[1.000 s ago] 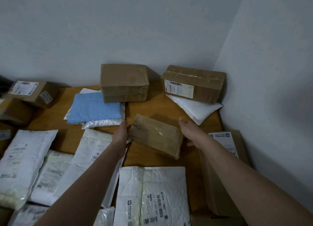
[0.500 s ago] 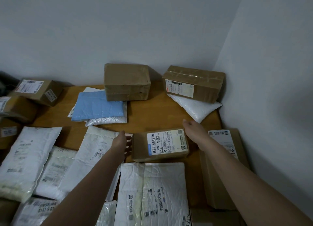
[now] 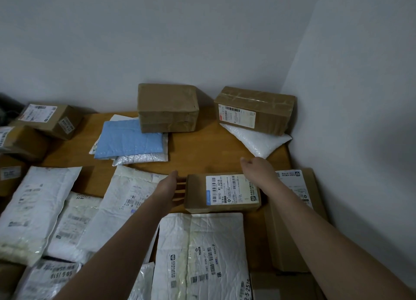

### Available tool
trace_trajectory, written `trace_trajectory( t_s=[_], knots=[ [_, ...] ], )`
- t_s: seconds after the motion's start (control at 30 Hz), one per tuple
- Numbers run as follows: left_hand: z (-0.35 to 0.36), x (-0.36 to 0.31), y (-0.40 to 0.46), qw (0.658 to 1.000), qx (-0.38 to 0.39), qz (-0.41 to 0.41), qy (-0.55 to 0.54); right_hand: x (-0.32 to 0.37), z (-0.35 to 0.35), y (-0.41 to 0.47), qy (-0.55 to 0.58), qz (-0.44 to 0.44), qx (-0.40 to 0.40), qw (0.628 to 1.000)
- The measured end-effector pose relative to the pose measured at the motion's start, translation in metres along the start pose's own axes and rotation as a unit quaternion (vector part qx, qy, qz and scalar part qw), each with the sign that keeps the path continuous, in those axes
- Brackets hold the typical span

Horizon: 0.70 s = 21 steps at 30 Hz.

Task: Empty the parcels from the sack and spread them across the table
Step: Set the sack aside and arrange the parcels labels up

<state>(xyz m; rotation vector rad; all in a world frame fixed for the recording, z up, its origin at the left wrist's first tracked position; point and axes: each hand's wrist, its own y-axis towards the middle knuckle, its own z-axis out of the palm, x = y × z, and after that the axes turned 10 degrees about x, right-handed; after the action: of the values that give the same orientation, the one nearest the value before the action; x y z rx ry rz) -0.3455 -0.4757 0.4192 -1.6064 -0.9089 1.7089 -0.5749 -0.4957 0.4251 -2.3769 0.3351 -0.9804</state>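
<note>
A small brown cardboard box (image 3: 195, 194) lies flat on the wooden table (image 3: 198, 151), its white shipping label facing up. My left hand (image 3: 171, 189) is at the box's left side, with straight, spread fingers touching that side. At the box's far right corner is my right hand (image 3: 255, 168), its fingers relaxed and not curled round anything. Many parcels are spread over the table: white padded mailers (image 3: 198, 254) in front and at left, a blue mailer (image 3: 129, 140) further back. No sack is in view.
Two larger brown boxes (image 3: 167, 108) (image 3: 254, 109) stand against the back wall, the right one on a white bag (image 3: 258, 142). A flat carton (image 3: 295, 209) lies at the right edge by the side wall. More boxes (image 3: 48, 119) crowd the far left.
The brown box was held tilted between both hands with its label hidden. It has been turned label-up and set down flat, nearer to me. Both hands have loosened from it.
</note>
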Motion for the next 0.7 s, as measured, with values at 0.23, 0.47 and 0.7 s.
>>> trace_trajectory(
  t_s=[0.23,0.47,0.7],
  knots=[
    [0.013,-0.003,-0.005,0.999,0.021,-0.006,0.041,-0.003,-0.004,-0.002,-0.019,-0.013,-0.010,1.000],
    [0.021,-0.004,-0.001,0.994,-0.017,0.023,0.107,-0.009,-0.006,-0.002,0.002,-0.018,-0.034,0.999],
    [0.045,-0.012,0.007,0.960,-0.091,0.166,0.208,-0.012,-0.012,0.005,0.053,-0.037,-0.047,0.997]
  ],
)
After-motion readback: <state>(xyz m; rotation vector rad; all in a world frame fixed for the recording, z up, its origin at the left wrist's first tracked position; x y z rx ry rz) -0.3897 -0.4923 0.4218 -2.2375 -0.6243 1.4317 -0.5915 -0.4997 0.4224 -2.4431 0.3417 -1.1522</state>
